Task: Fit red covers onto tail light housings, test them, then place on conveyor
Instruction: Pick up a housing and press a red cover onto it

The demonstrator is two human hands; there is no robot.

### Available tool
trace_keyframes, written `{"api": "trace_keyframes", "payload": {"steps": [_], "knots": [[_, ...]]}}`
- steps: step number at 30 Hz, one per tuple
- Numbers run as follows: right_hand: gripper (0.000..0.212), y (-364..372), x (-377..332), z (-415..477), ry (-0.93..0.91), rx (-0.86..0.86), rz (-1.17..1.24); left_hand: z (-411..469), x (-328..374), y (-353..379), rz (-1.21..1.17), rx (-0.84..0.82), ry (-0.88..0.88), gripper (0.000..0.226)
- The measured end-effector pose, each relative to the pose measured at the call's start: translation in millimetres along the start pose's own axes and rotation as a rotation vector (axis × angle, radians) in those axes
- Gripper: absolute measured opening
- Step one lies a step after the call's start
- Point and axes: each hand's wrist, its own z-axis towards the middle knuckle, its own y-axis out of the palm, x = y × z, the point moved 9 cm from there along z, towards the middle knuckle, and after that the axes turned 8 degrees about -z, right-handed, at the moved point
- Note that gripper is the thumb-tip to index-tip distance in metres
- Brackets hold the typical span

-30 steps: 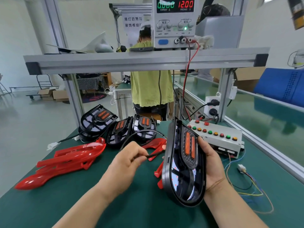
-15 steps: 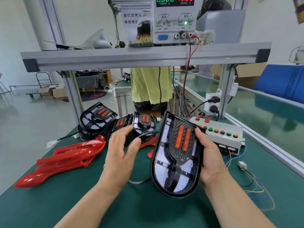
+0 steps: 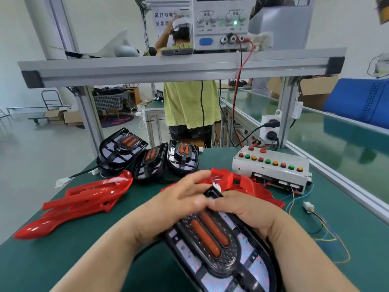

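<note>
Green bench mat (image 3: 63, 260), factory floor behind. On it, bottom centre, the tail light housing (image 3: 210, 239) lies face-up. R hand (image 3: 248, 213) is curled round its right edge w/ fingers over the top end. L hand (image 3: 179, 199) is just beside, fingers fairly straight & spread over the same end, blurred. One red cover (image 3: 252, 186) is directly beyond both hands, w/ stacked red covers (image 3: 88, 197) left of L hand. Spare housings (image 3: 151, 159) are beyond L hand, button box (image 3: 271, 165) beyond R.

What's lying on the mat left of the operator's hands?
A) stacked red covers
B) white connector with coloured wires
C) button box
A: the red covers lie left of the left hand. The button box and white connector are on the right side, past the right hand gripping the housing.
</note>
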Motion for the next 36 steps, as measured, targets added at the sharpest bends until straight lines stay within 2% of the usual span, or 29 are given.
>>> {"api": "trace_keyframes", "payload": {"steps": [1, 2, 5, 9, 12, 14, 18, 19, 22, 24, 26, 30, 34, 36], "knots": [[0.017, 4, -3, -1, -0.002, -0.015, -0.061, -1, -5, 9, 0.059, -0.084, -0.009, 0.091], [0.021, 6, -3, 0, 0.0, -0.035, -0.094, -3, -11, 14, 0.112, -0.135, -0.033, 0.093], [0.022, 12, -3, 1, 0.026, -0.056, -0.16, -7, -22, 10, 0.082, -0.15, -0.084, 0.088], [0.042, 14, 7, 2, 0.056, -0.119, -0.022, -8, -28, 2, -0.118, -0.095, -0.126, 0.067], [0.052, 11, 7, 2, -0.007, -0.138, 0.093, -11, -34, -12, -0.221, 0.013, -0.143, 0.063], [0.053, -1, 4, 3, -0.036, -0.043, 0.069, -15, -36, -20, -0.294, 0.09, -0.168, 0.059], [0.083, -24, 7, 4, 0.023, 0.184, -0.096, -27, -40, -23, -0.415, 0.175, -0.194, 0.048], [0.081, -27, 6, 3, 0.045, 0.225, -0.149, -30, -41, -23, -0.436, 0.197, -0.19, 0.047], [0.047, -37, 4, 1, 0.059, 0.311, -0.147, -43, -47, -26, -0.478, 0.286, -0.159, 0.045], [0.045, -43, 5, -4, 0.081, 0.333, -0.191, -51, -52, -27, -0.493, 0.339, -0.134, 0.046], [0.041, -41, 7, -7, 0.095, 0.275, -0.223, -58, -58, -25, -0.49, 0.389, -0.11, 0.046], [0.022, -39, 13, -14, 0.1, 0.201, -0.36, -63, -63, -17, -0.434, 0.443, -0.066, 0.047], [0.019, -29, 22, -16, 0.083, 0.095, -0.366, -63, -58, -25, -0.174, 0.492, -0.065, 0.051], [0.019, -31, 28, -17, 0.067, 0.123, -0.347, -61, -59, -31, -0.103, 0.495, -0.078, 0.053]]}}
